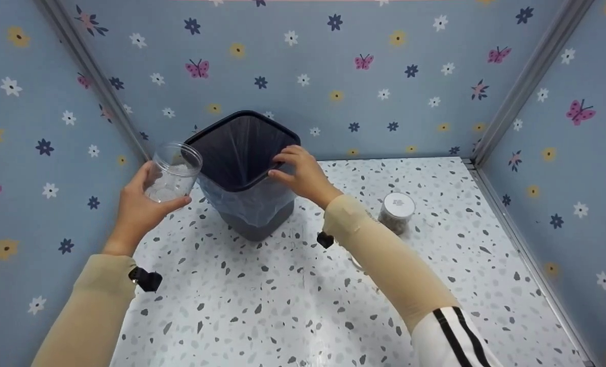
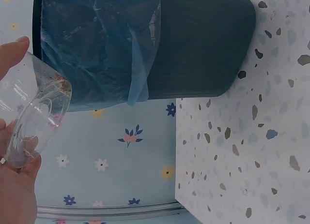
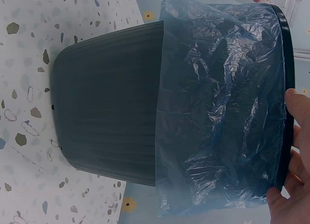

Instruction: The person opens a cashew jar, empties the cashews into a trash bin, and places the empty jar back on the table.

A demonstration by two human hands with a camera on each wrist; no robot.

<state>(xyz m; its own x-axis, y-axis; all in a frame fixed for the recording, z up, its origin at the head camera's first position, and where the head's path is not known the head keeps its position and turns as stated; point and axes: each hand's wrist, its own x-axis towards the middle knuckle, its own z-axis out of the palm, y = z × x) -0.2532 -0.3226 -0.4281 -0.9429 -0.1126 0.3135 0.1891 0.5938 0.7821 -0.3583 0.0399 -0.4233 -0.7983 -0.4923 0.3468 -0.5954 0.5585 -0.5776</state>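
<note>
My left hand [image 1: 142, 211] grips a clear plastic jar [image 1: 171, 181] by its side, left of the trash bin. The jar has no lid on and leans with its mouth towards the bin. Brownish residue clings to one edge of the jar [image 2: 62, 83] in the left wrist view. The dark grey trash bin [image 1: 257, 232] stands upright, lined with a translucent bluish bag [image 1: 244, 206] folded over its rim. At the bin's right side my right hand [image 1: 307, 176] holds the rim, with the thumb outside and fingers reaching inside. The bin's bottom is hidden.
A lidded clear jar [image 1: 397, 213] with brownish contents stands on the speckled white tabletop [image 1: 242, 306], right of the bin. A pale round edge [image 1: 356, 263] shows partly behind my right forearm. Flower-patterned blue panels [image 1: 333, 76] enclose the back and both sides.
</note>
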